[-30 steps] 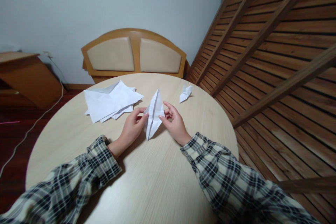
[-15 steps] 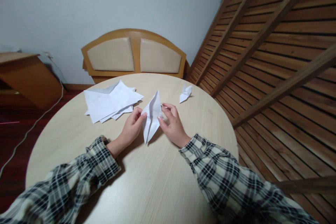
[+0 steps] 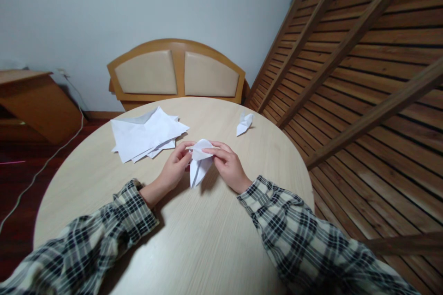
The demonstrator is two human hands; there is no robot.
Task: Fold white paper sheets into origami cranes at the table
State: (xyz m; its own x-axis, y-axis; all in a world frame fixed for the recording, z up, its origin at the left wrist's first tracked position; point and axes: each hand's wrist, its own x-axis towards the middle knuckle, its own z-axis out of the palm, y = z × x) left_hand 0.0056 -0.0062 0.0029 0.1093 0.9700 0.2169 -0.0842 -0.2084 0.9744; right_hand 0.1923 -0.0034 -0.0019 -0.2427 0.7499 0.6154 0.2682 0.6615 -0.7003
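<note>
White folded paper [image 3: 200, 173], sharp-tipped below, top flap [image 3: 198, 151] bent over, both hands [image 3: 174, 164] [image 3: 229, 167] pinched closed on its sides

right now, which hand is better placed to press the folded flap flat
Probably the right hand: it touches the front of the flap, while the left hand holds the folded paper at its left side and could steady it.

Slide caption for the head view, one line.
Left hand and right hand hold a folded paper over a round table, near a paper stack and a small folded piece.
</note>
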